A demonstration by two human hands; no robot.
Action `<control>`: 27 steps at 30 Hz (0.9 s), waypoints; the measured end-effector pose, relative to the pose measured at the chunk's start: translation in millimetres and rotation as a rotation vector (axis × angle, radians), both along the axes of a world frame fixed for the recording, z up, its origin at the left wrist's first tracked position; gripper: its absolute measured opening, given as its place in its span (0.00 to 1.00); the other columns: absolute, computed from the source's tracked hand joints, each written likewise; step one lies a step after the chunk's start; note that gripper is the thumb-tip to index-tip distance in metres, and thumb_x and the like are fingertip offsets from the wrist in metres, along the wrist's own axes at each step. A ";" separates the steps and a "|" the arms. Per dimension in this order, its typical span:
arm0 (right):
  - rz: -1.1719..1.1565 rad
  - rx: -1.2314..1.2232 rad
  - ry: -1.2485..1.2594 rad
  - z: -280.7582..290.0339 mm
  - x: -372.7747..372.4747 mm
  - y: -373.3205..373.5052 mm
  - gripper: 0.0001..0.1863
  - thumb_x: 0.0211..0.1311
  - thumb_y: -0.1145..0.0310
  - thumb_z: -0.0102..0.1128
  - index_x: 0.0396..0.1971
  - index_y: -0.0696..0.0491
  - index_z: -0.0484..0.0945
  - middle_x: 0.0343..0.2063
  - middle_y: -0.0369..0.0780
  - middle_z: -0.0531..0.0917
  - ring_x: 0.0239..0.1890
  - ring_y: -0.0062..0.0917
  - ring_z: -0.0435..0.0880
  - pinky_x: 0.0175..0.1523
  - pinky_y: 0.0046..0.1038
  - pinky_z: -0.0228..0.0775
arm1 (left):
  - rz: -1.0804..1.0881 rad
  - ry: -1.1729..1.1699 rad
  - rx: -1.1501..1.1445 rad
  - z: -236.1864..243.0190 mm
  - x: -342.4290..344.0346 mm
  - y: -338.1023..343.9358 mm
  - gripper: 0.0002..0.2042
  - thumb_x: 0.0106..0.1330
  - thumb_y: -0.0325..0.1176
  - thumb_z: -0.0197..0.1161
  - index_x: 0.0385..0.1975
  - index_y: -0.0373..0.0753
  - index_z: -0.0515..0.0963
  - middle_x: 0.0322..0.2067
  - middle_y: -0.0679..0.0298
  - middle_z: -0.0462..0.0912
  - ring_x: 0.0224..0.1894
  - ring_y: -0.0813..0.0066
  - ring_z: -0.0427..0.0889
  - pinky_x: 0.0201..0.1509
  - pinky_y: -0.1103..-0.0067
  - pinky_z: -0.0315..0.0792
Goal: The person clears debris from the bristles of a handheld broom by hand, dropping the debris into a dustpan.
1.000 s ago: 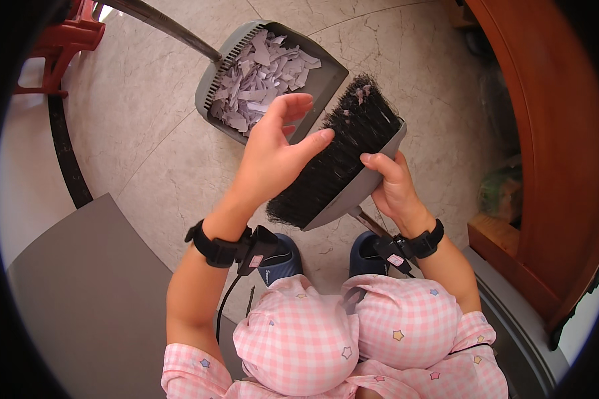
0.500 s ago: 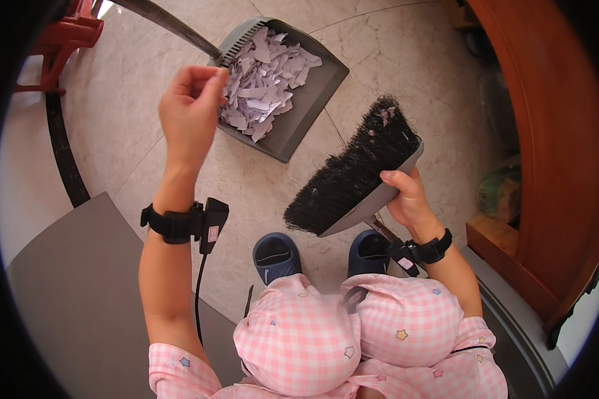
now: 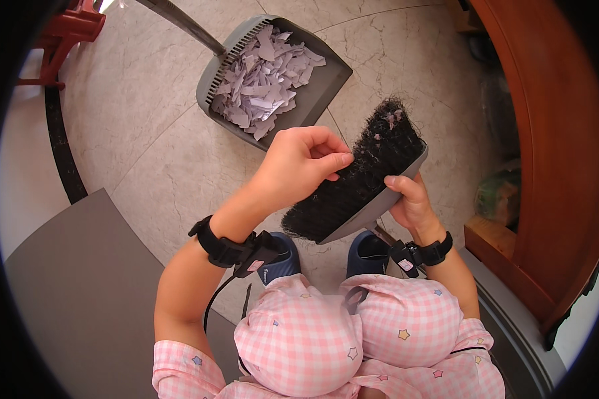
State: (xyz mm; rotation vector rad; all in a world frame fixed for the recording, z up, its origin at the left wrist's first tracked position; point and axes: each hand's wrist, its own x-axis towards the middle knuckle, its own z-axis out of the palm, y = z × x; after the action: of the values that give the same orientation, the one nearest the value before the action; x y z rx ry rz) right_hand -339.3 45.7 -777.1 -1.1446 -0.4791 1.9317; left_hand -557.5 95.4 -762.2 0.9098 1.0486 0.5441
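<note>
My right hand (image 3: 409,199) grips the grey head of a broom (image 3: 379,206), its black bristles (image 3: 373,146) turned upward and bits of pale fluff caught near the upper end. My left hand (image 3: 306,163) is at the bristles, fingers closed in a pinch; whatever is between the fingertips is too small to make out. Beyond them a grey dustpan (image 3: 329,80) on a long handle (image 3: 186,26) rests on the floor, heaped with torn pale paper scraps (image 3: 259,86).
A red plastic stool (image 3: 66,30) stands at top left, a grey panel (image 3: 80,279) at lower left. A wooden cabinet (image 3: 539,199) lines the right, dark and green items beside it. My slippered feet (image 3: 366,253) are below the broom on the tiled floor (image 3: 140,120).
My left hand left the bristles toward the dustpan, then came back down and right onto them, fingers now closer together. The broom head has shifted slightly right and down with my right hand.
</note>
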 end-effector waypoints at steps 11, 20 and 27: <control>-0.049 -0.095 -0.041 4.6 8.1 -14.6 0.27 0.50 0.72 0.55 0.55 0.55 0.69 0.43 0.35 0.77 0.45 0.22 0.76 0.53 0.29 0.69 | 0.354 0.955 0.694 -34.3 -124.2 34.9 0.07 0.62 0.26 0.61 0.38 0.31 0.79 0.30 0.63 0.84 0.31 0.80 0.80 0.37 0.83 0.74; -0.015 -0.170 0.002 1.9 -25.7 -9.8 0.04 0.51 0.69 0.55 0.25 0.52 0.77 0.29 0.36 0.81 0.34 0.25 0.81 0.43 0.31 0.76 | 0.347 1.237 1.092 -18.2 -127.4 24.5 0.04 0.58 0.27 0.61 0.32 0.38 0.79 0.36 0.62 0.78 0.39 0.56 0.72 0.47 0.69 0.67; 0.015 -0.215 0.023 -0.2 -57.1 -9.7 0.28 0.50 0.72 0.52 0.56 0.56 0.67 0.45 0.37 0.76 0.47 0.24 0.76 0.54 0.30 0.70 | 0.010 0.670 0.891 -12.2 -119.9 -3.2 0.13 0.64 0.29 0.56 0.48 0.39 0.76 0.44 0.57 0.77 0.45 0.60 0.73 0.53 0.72 0.66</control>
State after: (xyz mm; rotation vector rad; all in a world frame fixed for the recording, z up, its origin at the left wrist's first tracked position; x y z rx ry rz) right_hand -396.4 36.0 -777.3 -1.2551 -0.2730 2.0444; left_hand -677.4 92.2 -774.4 1.9642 1.4247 0.7546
